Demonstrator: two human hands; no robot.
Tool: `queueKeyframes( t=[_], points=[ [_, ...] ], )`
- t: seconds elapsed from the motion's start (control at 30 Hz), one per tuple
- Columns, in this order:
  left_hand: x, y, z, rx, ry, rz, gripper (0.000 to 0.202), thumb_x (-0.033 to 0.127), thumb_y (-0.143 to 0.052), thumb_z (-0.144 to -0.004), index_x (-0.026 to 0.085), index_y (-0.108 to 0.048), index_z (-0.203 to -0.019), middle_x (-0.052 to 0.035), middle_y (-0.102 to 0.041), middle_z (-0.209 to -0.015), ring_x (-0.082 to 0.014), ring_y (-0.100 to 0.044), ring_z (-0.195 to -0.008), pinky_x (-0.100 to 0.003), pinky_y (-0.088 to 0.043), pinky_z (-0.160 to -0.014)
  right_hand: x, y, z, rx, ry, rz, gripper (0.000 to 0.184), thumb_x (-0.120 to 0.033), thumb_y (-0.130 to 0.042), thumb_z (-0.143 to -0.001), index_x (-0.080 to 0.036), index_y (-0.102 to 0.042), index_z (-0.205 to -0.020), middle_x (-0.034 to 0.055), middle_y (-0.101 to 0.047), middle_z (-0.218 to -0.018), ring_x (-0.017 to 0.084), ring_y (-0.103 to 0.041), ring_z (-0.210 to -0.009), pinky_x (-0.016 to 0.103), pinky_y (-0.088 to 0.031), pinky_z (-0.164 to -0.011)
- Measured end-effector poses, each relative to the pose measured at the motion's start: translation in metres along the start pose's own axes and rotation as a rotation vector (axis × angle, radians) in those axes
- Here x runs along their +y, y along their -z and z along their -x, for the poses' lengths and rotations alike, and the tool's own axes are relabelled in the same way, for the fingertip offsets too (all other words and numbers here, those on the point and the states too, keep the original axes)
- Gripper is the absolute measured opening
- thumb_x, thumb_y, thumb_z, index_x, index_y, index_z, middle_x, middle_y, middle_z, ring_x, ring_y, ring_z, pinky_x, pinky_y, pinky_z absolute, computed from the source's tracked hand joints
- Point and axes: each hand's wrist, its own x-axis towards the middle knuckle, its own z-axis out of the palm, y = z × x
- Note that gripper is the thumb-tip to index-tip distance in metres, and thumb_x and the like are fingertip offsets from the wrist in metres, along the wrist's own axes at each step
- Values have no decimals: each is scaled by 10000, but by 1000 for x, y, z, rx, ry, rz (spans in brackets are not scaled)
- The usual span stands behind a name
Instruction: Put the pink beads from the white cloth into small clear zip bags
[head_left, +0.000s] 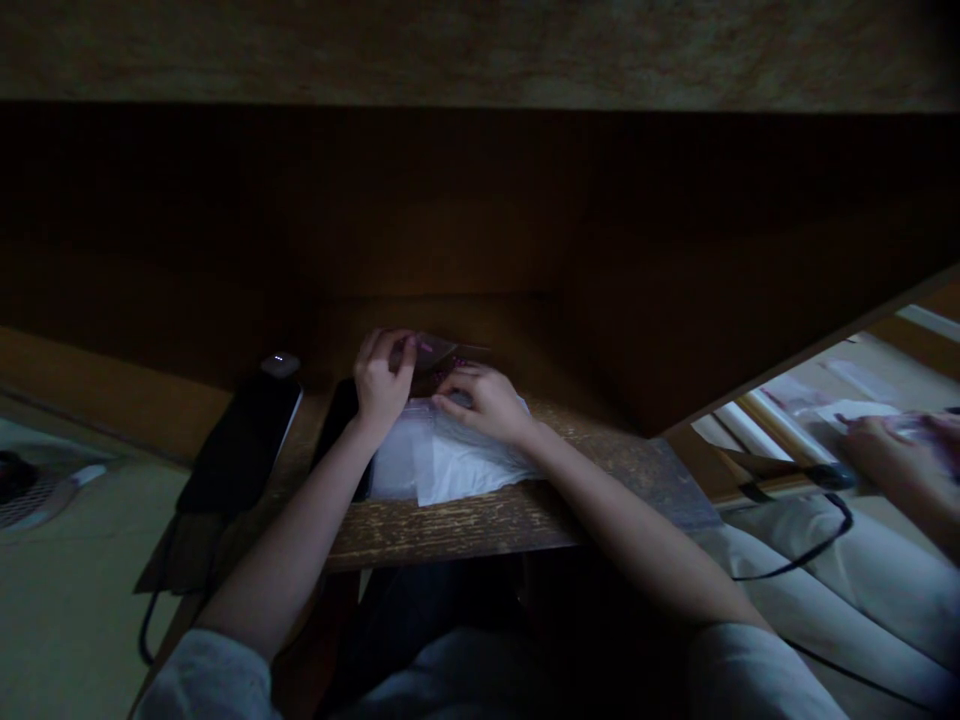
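Note:
Both of my hands are over a worn wooden surface [457, 530]. My left hand [384, 378] is closed, thumb and fingers bent at the edge of a small clear plastic bag [439, 347] with a pink mark on it. My right hand [484, 400] is also closed, fingertips together beside small dark-pink beads [469, 363]; what sits between them is too dim to make out. Beneath my wrists lie a translucent plastic sleeve [394, 460] and a white sheet [465, 465]. A black flat object [337, 425] shows partly behind my left wrist.
On the left lies a black power-bank-like block [244, 440] with a cable, a small lit device [280, 364] at its far end. Dark wooden panels [442, 240] enclose the far side and right. Another person's hand [892, 450] works at the far right.

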Motion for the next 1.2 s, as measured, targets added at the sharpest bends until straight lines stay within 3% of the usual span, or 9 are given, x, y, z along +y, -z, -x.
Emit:
queueKeyframes(
  t=[0.13, 0.23, 0.43, 0.63, 0.83, 1.0, 1.2],
  points=[
    [2, 2, -1, 149, 142, 180, 179, 311, -512, -888, 159, -608, -888, -28, -622, -812, -142, -603, -765, -254, -467, -697, 20, 0, -1, 164, -271, -151, 357, -416, -526, -863, -169, -633, -1098, 51, -679, -839, 150, -587, -690, 259, -406, -625],
    [4, 0, -2, 176, 262, 363, 230, 379, -515, -884, 159, -580, -901, -22, -614, -800, -128, -612, -727, -227, -482, -636, 30, -2, -4, 179, -303, -382, 428, -421, -558, -836, -153, -604, -1167, 59, -677, -860, 151, -593, -704, 262, -430, -637],
    [3, -9, -4, 108, 463, 693, 292, 469, -560, -835, 185, -509, -885, 11, -592, -724, -111, -605, -568, -188, -473, -441, 29, -5, -9, 132, -260, -779, 251, -352, -583, -807, -176, -679, -959, 54, -681, -981, 168, -604, -884, 302, -440, -826],
    [-1, -16, 1, -47, 608, 770, 299, 454, -578, -826, 218, -441, -946, 27, -607, -726, -63, -510, -344, -155, -366, -290, 29, -4, -9, 195, -406, -858, 186, -350, -644, -732, -171, -674, -772, 18, -670, -802, 140, -576, -741, 273, -422, -749],
    [5, -13, 10, -187, 473, 606, 582, 311, -695, -752, 259, -350, -1217, -6, -640, -868, -69, -573, -406, -160, -456, -370, 33, 1, -10, 262, -469, -808, 249, -407, -653, -704, -158, -638, -693, 8, -617, -685, 119, -515, -633, 246, -379, -627],
    [8, -14, 15, -316, 365, 477, 554, 275, -659, -771, 250, -372, -1244, -26, -652, -937, -90, -617, -500, -206, -518, -492, 35, -2, -7, 260, -410, -683, 269, -414, -649, -716, -150, -617, -676, -4, -569, -626, 97, -444, -545, 230, -316, -523],
    [5, -15, 16, -334, 266, 356, 571, 284, -695, -724, 239, -430, -1228, -51, -648, -1001, -176, -663, -793, -282, -523, -702, 27, 0, -3, 174, -273, -352, 273, -396, -586, -803, -154, -633, -684, -18, -510, -565, 92, -386, -508, 231, -262, -497]
  ],
)
